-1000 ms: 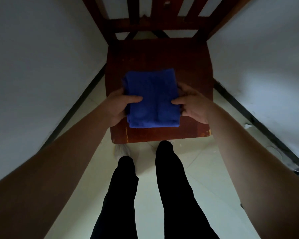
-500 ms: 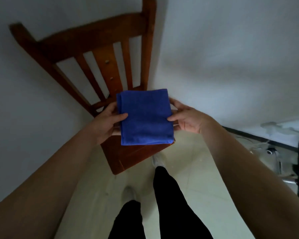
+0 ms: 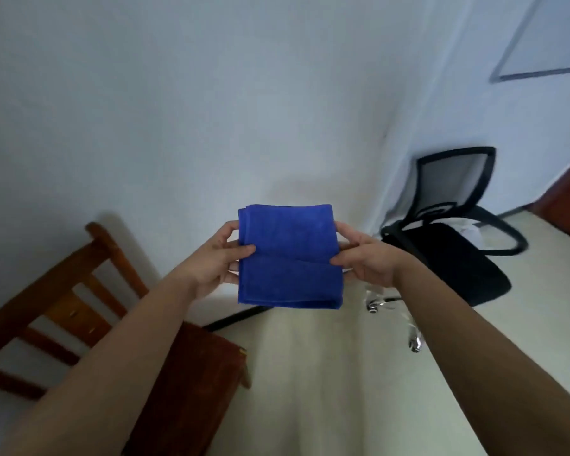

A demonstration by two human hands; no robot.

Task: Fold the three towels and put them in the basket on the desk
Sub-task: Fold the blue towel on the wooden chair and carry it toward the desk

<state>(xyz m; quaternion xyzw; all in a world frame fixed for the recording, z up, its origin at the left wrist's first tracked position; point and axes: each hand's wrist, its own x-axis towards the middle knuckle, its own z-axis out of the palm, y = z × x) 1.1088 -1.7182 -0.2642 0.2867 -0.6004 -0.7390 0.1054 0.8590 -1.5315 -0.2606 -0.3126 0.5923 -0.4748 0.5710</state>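
I held the folded, plush blue square towel (image 3: 289, 256) mid-frame, in the air, my left hand (image 3: 216, 261) and right hand (image 3: 366, 260) pinching its side edges. A slatted brown wooden chair (image 3: 89, 311) stood lower left, a black mesh office chair (image 3: 454, 232) right.

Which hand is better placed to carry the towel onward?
Right, slightly: left hand and right hand pinch the folded blue towel evenly, but the brown wooden chair sits close below the left arm. No basket shows.

wooden chair (image 3: 46, 287): cut by left edge | office chair (image 3: 451, 258): blurred, base partly hidden | towel (image 3: 290, 258): underside hidden
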